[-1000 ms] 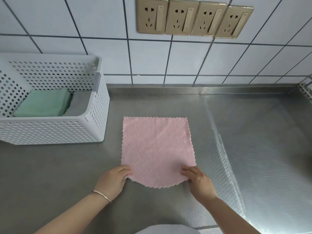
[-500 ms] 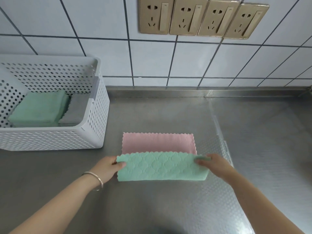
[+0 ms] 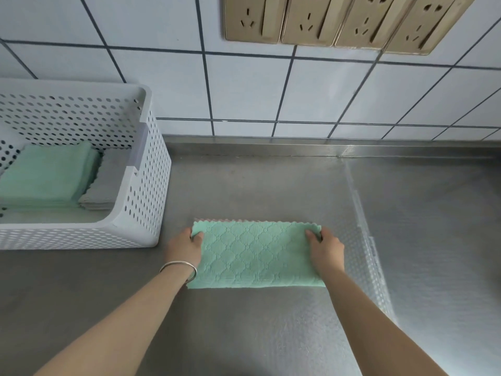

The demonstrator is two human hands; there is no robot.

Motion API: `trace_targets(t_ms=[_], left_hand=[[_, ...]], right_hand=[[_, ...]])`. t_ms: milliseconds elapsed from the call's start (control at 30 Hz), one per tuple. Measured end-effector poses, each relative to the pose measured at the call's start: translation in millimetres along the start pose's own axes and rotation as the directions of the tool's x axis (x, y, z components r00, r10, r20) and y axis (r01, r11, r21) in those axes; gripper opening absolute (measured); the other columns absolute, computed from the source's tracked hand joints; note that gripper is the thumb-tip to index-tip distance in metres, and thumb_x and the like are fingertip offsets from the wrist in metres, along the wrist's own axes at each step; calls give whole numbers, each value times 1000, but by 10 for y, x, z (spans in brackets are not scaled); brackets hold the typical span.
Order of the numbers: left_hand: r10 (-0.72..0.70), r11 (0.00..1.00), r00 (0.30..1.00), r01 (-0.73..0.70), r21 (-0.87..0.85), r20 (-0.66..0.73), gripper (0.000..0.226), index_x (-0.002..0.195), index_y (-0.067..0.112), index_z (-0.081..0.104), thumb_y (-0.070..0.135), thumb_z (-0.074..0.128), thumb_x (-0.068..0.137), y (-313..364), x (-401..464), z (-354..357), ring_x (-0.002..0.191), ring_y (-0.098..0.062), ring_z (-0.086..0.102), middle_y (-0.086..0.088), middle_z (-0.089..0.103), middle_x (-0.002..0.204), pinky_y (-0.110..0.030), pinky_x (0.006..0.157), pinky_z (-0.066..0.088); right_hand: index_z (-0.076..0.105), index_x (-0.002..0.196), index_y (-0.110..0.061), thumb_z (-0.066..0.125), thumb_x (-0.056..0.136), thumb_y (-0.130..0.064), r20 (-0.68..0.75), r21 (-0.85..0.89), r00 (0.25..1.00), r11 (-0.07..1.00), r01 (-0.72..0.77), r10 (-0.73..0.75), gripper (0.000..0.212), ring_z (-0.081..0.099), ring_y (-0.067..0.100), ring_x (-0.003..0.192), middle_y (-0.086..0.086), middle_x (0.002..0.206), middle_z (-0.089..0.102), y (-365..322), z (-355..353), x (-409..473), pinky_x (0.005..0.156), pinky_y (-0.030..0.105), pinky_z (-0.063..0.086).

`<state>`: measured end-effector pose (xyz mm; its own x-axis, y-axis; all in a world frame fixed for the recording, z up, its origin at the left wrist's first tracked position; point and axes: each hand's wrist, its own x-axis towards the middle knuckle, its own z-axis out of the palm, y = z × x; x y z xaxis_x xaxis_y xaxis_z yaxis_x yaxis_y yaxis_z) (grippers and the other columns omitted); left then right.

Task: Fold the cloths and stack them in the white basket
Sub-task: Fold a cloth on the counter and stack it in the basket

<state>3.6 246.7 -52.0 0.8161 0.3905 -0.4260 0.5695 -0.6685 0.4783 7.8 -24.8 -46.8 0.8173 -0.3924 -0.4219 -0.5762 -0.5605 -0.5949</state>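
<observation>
Since half a second back, the near edge of the cloth [image 3: 256, 253] has gone all the way over to meet the far edge, so that wide pink strip that was showing is now down to a thin scalloped sliver along the back, and what's facing up is the mint green side

Starting nearest me: both forearms come in from the bottom, with a thin silver bangle [image 3: 179, 268] on the left wrist. Left hand [image 3: 184, 246] is pinching the far left corner of the folded cloth, fingers tucked over the edge; right hand [image 3: 325, 249] is doing the same on the far right corner, fingers pressed down on top. Cloth sits flat on the steel counter [image 3: 244, 329], mid-counter, just right of the white basket [image 3: 141, 213] but not touching it

What could go wrong, I reckon: the two layers aren't quite square (that pink peeking out at the back), so if the next fold goes on top of that the bundle ends up lopsided. Letting go of one corner early could let the top layer spring back too

Looks-wise it's a soft, diamond-quilted thing with zigzag edges, a long rectangle now. Further back, the basket already holds a green folded stack [image 3: 46, 175] and a grey stack [image 3: 104, 185] side by side
</observation>
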Motion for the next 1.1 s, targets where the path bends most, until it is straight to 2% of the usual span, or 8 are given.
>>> trace_targets(t_ms=[233, 367, 567, 633, 733, 833, 933, 1100], left_hand=[[40, 993, 998, -35, 117, -38, 36, 107, 3, 56, 34, 43, 95, 6, 83, 45, 97, -39, 58, -23, 64, 103, -35, 75, 43], [50, 989, 997, -42, 143, -53, 40, 119, 5, 53, 35, 43, 95, 4, 100, 74, 102, -39, 57, -23, 63, 109, -36, 79, 44], [20, 983, 995, -3, 185, -93, 35, 114, 15, 54, 41, 48, 91, 1, 59, 42, 91, -33, 60, -14, 66, 103, -33, 70, 43], [73, 991, 975, -47, 126, -210, 31, 103, 15, 54, 37, 61, 84, -25, -10, 43, 85, -31, 56, -10, 62, 99, -35, 69, 43], [333, 937, 879, -269, 222, -341, 41, 107, 12, 57, 31, 67, 73, -63, -160, 184, 98, -35, 51, -14, 57, 111, -41, 84, 39], [547, 796, 825, -461, 392, -140, 48, 116, 21, 58, 43, 42, 76, 7, -419, 412, 122, -28, 40, -6, 54, 129, -45, 101, 28], [612, 660, 786, -569, 491, 89, 51, 124, 26, 58, 45, 33, 83, 78, -608, 645, 132, -24, 29, 0, 50, 139, -51, 107, 15], [501, 694, 850, -506, 513, 162, 56, 132, 31, 48, 53, 31, 83, 37, -615, 791, 135, -27, 26, -1, 42, 145, -51, 108, 1]], right_hand=[[58, 97, -10, 47, 95, -33, -78, -93, 997, 995, 22, -30, 25, 56, 24, 79, 2, 77, 58, 37, 71, 85, 65, 30, 40], [58, 100, -12, 46, 95, -34, -94, -157, 995, 987, 22, -37, 26, 59, 26, 79, 4, 80, 61, 32, 99, 105, 65, 31, 44], [46, 125, -17, 55, 88, -44, -78, -188, 996, 982, 16, -31, 47, 61, 29, 100, 6, 116, 64, -26, 42, 51, 77, 37, 49], [39, 127, -19, 58, 85, -49, -109, -206, 993, 979, 14, -37, 54, 61, 27, 99, 3, 104, 65, 11, -4, -27, 77, 38, 50], [35, 132, -16, 59, 82, -50, -178, -206, 983, 979, 1, -38, 65, 55, 23, 101, -9, 75, 57, 142, -78, -194, 83, 41, 48], [33, 136, -15, 59, 82, -49, -152, -186, 988, 982, -31, 2, 69, 51, 20, 103, -12, 70, 55, 270, -113, -391, 88, 39, 43], [33, 137, -17, 62, 80, -48, -138, -154, 990, 986, -59, 38, 71, 50, 21, 106, -4, 85, 61, 366, -93, -534, 95, 41, 41], [37, 132, -22, 60, 79, -55, -116, -269, 993, 961, -61, 31, 67, 50, 19, 109, -2, 108, 62, 364, -52, -618, 94, 35, 40]])
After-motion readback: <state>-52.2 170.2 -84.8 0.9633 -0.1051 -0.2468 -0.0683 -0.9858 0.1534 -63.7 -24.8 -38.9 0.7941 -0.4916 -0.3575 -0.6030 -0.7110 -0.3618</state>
